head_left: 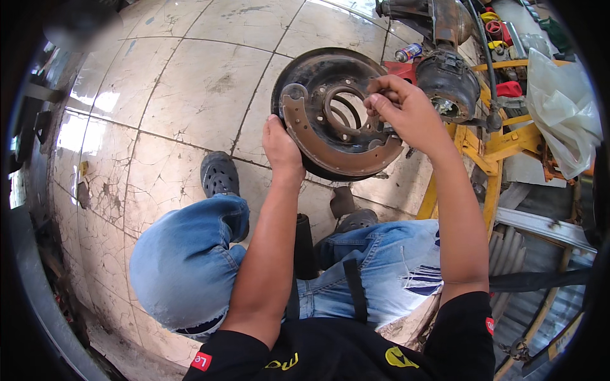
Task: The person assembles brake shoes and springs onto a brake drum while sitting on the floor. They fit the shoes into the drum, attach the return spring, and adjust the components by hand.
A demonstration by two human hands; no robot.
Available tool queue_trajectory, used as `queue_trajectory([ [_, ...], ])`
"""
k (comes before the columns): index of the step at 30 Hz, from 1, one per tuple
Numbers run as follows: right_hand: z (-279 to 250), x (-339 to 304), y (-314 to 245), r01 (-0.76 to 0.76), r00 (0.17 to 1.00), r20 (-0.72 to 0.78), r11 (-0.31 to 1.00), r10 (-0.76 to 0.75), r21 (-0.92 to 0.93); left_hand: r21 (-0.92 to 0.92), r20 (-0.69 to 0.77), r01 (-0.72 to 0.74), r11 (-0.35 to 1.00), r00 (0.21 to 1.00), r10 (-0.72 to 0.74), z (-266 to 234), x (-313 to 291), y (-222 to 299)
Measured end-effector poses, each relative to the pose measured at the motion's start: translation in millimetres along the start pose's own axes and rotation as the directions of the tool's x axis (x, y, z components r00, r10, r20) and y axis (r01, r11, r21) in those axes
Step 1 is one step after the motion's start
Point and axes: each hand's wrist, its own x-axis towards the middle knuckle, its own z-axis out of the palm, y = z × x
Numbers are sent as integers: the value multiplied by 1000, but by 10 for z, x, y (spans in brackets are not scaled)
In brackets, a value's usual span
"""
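Note:
A round black brake backing plate point(318, 66) stands before me with a large hole in its middle. Along its lower side lies a curved brown brake shoe point(327, 154), its rivet holes showing. My left hand point(281, 149) is closed on the plate's left edge, thumb by the end of the shoe and the other fingers mostly hidden. Over the plate's right side, close to the central hole, my right hand point(400, 109) is pinched together. What its fingertips hold, if anything, is too small to make out.
To the right, a dark axle housing point(448, 86) rests by a yellow metal stand point(492, 149). A spray can point(408, 52) stands behind the plate. Clear plastic sheeting point(562, 108) hangs at the far right. Cracked floor tiles point(171, 120) spread to the left.

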Motion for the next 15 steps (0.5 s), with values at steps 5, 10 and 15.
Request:
queue_trajectory([
  [5,-119,-112,255,-11,999,-32,980,5,-198,-74,36,45,996,998,-42,22,-14,-11],
  [10,-50,-101,30,85,996,57,889,-66,-451,-48,29,34,998,999,-33,-6,4,1],
  [15,-82,-80,48,24,999,50,932,-7,-361,-46,-12,26,999,1000,-27,56,-50,55],
])
